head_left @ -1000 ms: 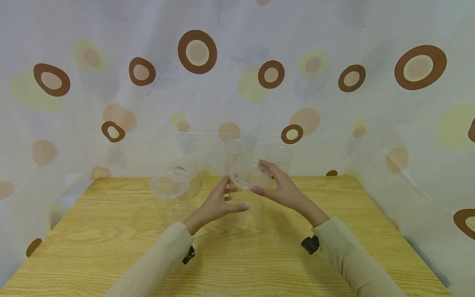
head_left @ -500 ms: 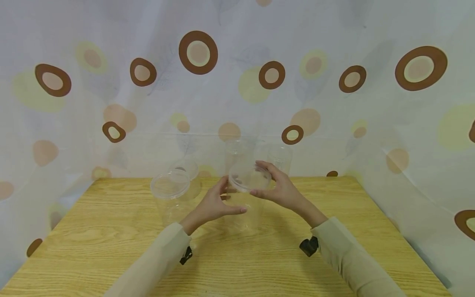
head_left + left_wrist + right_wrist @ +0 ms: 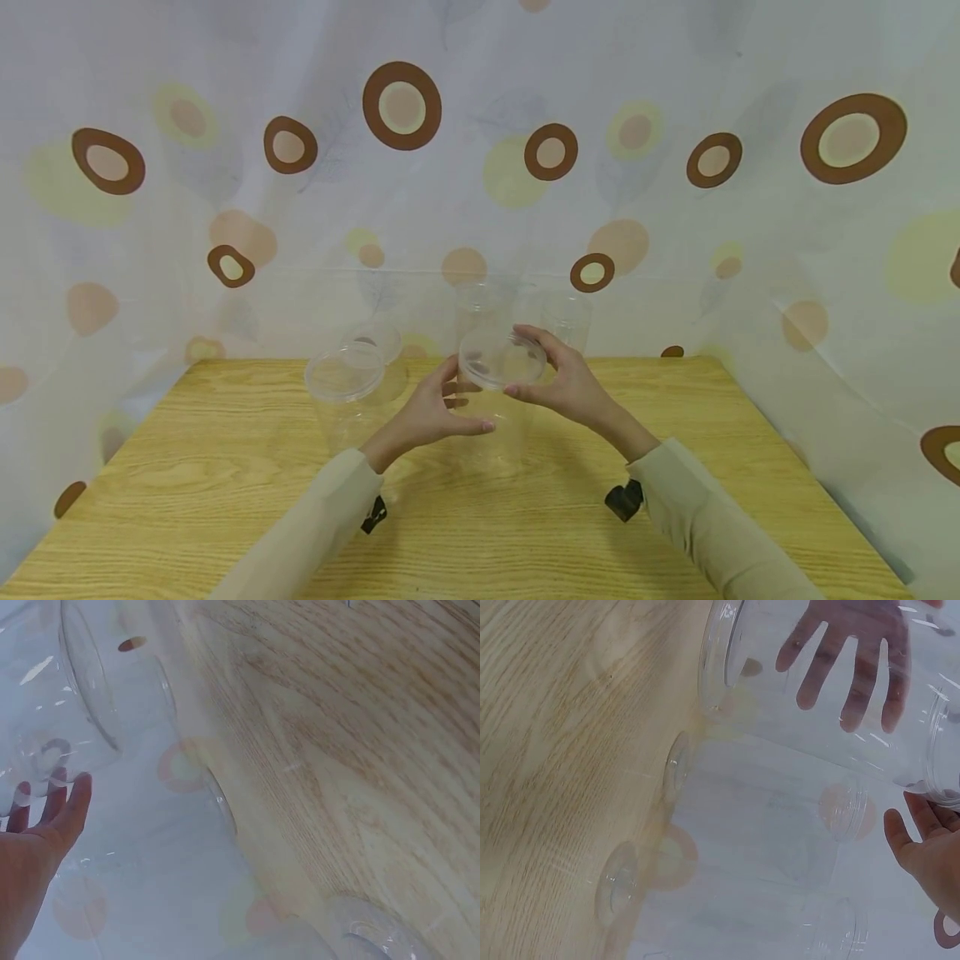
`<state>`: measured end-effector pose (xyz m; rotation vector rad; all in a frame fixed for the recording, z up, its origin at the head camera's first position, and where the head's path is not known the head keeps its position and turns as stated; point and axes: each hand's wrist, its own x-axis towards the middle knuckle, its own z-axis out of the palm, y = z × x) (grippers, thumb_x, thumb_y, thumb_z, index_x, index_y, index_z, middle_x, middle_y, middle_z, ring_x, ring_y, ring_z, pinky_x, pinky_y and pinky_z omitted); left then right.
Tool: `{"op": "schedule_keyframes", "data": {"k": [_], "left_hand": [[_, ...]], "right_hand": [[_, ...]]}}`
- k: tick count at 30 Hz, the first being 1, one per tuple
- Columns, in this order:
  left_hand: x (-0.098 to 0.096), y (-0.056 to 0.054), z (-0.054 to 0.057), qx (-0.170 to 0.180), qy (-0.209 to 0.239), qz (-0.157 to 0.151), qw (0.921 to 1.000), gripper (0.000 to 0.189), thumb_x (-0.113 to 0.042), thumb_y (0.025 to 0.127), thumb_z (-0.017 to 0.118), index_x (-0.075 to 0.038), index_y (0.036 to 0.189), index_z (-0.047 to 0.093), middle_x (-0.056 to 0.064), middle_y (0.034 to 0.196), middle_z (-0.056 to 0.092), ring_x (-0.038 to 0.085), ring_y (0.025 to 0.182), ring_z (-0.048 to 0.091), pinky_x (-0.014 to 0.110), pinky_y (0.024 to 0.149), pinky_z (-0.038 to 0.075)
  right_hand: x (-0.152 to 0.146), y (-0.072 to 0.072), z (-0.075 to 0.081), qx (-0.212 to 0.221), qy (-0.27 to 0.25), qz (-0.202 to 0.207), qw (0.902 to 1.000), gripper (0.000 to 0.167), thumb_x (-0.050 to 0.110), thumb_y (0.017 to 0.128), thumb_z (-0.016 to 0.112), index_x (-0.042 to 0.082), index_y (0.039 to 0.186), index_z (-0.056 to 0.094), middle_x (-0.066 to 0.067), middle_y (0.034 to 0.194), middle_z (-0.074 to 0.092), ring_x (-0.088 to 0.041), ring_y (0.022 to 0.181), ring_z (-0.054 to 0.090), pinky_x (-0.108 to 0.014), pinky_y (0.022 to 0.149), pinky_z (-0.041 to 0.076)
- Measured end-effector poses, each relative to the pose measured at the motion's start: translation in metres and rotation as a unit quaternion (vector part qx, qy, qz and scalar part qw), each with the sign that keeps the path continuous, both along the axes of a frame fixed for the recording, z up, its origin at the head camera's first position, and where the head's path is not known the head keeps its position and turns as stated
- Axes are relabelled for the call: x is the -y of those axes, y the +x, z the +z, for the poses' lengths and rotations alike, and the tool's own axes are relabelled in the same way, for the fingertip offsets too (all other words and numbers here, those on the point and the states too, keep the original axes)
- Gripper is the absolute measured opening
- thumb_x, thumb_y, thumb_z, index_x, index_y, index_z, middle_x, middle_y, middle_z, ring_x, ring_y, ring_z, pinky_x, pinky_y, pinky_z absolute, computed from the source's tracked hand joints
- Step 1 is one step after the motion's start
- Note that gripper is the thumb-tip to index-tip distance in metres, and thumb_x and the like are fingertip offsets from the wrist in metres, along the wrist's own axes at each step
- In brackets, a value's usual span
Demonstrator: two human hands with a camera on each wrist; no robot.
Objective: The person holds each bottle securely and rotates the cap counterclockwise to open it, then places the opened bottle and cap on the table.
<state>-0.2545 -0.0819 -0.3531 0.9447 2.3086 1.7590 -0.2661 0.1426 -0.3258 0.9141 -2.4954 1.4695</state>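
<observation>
A tall, see-through plastic jar [image 3: 491, 446] stands upright between my hands at mid-table in the head view. My left hand [image 3: 427, 414] holds its side, thumb across the front and fingers round the far side. Through the clear wall, the right wrist view shows those left fingers [image 3: 862, 667] spread along the jar. My right hand [image 3: 567, 379] grips the round clear lid [image 3: 498, 360] at its edge, thumb in front and fingers behind. In the left wrist view, left fingertips [image 3: 79, 787] lie right at the jar wall.
Left of my left hand stands another clear jar [image 3: 343, 375], with a further jar [image 3: 386, 354] behind it. Two more clear jars, a left one [image 3: 476, 312] and a right one [image 3: 567, 321], stand at the back near the patterned sheet [image 3: 480, 208]. The wooden table [image 3: 480, 533] extends toward me.
The jar and both hands have shifted slightly left and toward me. My left thumb has slid a little lower; my right hand keeps its hold at the lid. The other jars have not moved.
</observation>
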Motion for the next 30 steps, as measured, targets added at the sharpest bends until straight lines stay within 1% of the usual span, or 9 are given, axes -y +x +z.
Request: {"op": "schedule_keyframes", "data": {"k": [3, 7, 11, 13, 17, 21, 26, 28, 30], "left_hand": [[0.0, 0.0, 0.0, 0.007, 0.006, -0.012, 0.9999, 0.092, -0.01, 0.072, 0.077, -0.01, 0.144, 0.02, 0.012, 0.144, 0.03, 0.037, 0.122, 0.044, 0.058, 0.097, 0.036], [0.0, 0.001, 0.0, 0.016, 0.003, -0.015, 0.9998, 0.095, -0.013, 0.075, 0.075, -0.015, 0.146, 0.013, 0.013, 0.149, 0.021, 0.038, 0.13, 0.035, 0.062, 0.099, 0.03], [0.001, 0.002, -0.002, 0.03, -0.014, -0.014, 0.9993, 0.096, -0.018, 0.075, 0.076, -0.02, 0.146, 0.011, 0.012, 0.148, 0.023, 0.037, 0.132, 0.032, 0.062, 0.099, 0.03], [0.0, 0.003, -0.003, 0.041, -0.016, -0.016, 0.9989, 0.097, -0.019, 0.074, 0.076, -0.022, 0.145, 0.011, 0.011, 0.147, 0.024, 0.038, 0.131, 0.032, 0.062, 0.098, 0.031], [-0.003, 0.005, -0.004, 0.05, -0.005, -0.015, 0.9986, 0.099, -0.018, 0.072, 0.078, -0.022, 0.145, 0.011, 0.01, 0.145, 0.025, 0.039, 0.129, 0.033, 0.061, 0.097, 0.034], [-0.007, 0.004, -0.007, 0.054, 0.005, -0.01, 0.9985, 0.098, -0.018, 0.072, 0.078, -0.023, 0.144, 0.011, 0.011, 0.144, 0.025, 0.04, 0.128, 0.035, 0.059, 0.096, 0.036], [-0.008, -0.007, -0.02, 0.05, -0.001, 0.008, 0.9987, 0.097, -0.018, 0.073, 0.078, -0.028, 0.143, 0.013, 0.008, 0.145, 0.022, 0.041, 0.127, 0.034, 0.06, 0.094, 0.036], [-0.008, -0.011, -0.026, 0.044, -0.007, 0.013, 0.9989, 0.096, -0.019, 0.072, 0.078, -0.03, 0.143, 0.014, 0.006, 0.146, 0.02, 0.039, 0.126, 0.035, 0.058, 0.093, 0.038], [-0.007, -0.013, -0.028, 0.035, -0.012, 0.017, 0.9992, 0.096, -0.021, 0.072, 0.079, -0.033, 0.142, 0.014, 0.003, 0.147, 0.018, 0.037, 0.125, 0.037, 0.056, 0.092, 0.041]], "right_hand": [[0.0, 0.001, 0.0, -0.004, 0.0, -0.005, 1.0, 0.078, 0.029, 0.075, 0.076, 0.016, 0.14, 0.034, -0.009, 0.138, 0.042, -0.029, 0.124, 0.043, -0.054, 0.099, 0.035], [0.001, 0.001, 0.001, -0.014, -0.011, -0.008, 0.9998, 0.08, 0.027, 0.075, 0.075, 0.013, 0.141, 0.032, -0.009, 0.14, 0.04, -0.031, 0.127, 0.039, -0.055, 0.102, 0.031], [0.0, 0.0, 0.003, -0.016, -0.024, -0.012, 0.9995, 0.079, 0.026, 0.077, 0.074, 0.012, 0.142, 0.03, -0.008, 0.142, 0.037, -0.03, 0.13, 0.035, -0.054, 0.104, 0.029], [0.0, 0.0, 0.004, -0.014, -0.028, -0.014, 0.9994, 0.08, 0.026, 0.077, 0.074, 0.012, 0.142, 0.03, -0.007, 0.143, 0.037, -0.029, 0.131, 0.034, -0.055, 0.105, 0.028], [0.0, 0.0, 0.004, -0.004, -0.032, -0.016, 0.9994, 0.079, 0.027, 0.078, 0.073, 0.014, 0.142, 0.029, -0.007, 0.143, 0.036, -0.029, 0.129, 0.035, -0.056, 0.103, 0.029], [0.001, 0.001, 0.004, 0.007, -0.028, -0.021, 0.9994, 0.079, 0.025, 0.078, 0.073, 0.016, 0.143, 0.028, -0.007, 0.143, 0.035, -0.03, 0.127, 0.038, -0.055, 0.101, 0.032], [0.002, 0.002, 0.007, 0.022, -0.012, -0.021, 0.9995, 0.08, 0.028, 0.079, 0.072, 0.021, 0.143, 0.026, -0.006, 0.146, 0.031, -0.032, 0.128, 0.038, -0.057, 0.101, 0.031], [0.001, 0.002, 0.008, 0.026, -0.01, -0.014, 0.9995, 0.08, 0.03, 0.079, 0.072, 0.024, 0.143, 0.025, -0.005, 0.147, 0.029, -0.033, 0.129, 0.037, -0.058, 0.102, 0.029], [0.001, 0.001, 0.009, 0.027, -0.011, -0.004, 0.9996, 0.08, 0.031, 0.078, 0.072, 0.024, 0.143, 0.025, -0.006, 0.148, 0.028, -0.034, 0.13, 0.035, -0.058, 0.103, 0.027]]}}
